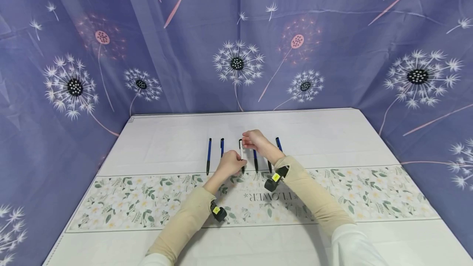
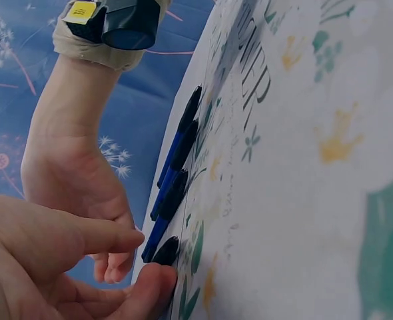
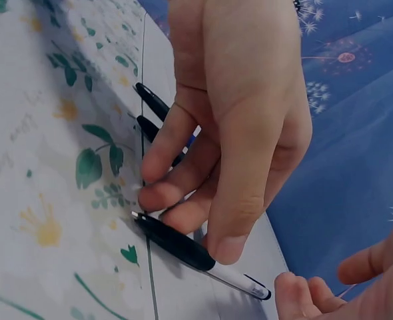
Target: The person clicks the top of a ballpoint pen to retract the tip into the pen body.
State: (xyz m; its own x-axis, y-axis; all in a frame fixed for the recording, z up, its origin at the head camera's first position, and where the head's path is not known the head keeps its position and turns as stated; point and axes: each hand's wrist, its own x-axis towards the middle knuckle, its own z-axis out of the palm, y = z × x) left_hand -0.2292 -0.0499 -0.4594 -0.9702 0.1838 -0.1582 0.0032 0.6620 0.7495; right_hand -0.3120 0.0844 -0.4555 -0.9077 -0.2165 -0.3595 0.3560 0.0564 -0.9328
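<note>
A pen with a white barrel and black grip (image 1: 242,155) lies between my two hands, its tip toward me. My left hand (image 1: 230,164) is at its grip end. In the right wrist view the left thumb (image 3: 231,243) overlaps the white pen (image 3: 176,243), and the fingertips sit just beyond it. The left wrist view shows a gap between left thumb and index finger. Near the pen's clip end, my right hand (image 1: 256,141) has loosely bent fingers with nothing between them. Blue pens with black grips lie on both sides, including one blue pen (image 1: 255,160) partly under the right hand.
Two blue pens, the outer pen (image 1: 209,155) and its neighbour (image 1: 222,147), lie on the left; another blue pen (image 1: 278,143) shows past the right wrist. A floral band (image 1: 148,200) crosses the white tablecloth (image 1: 166,143). A purple dandelion curtain (image 1: 192,52) hangs behind.
</note>
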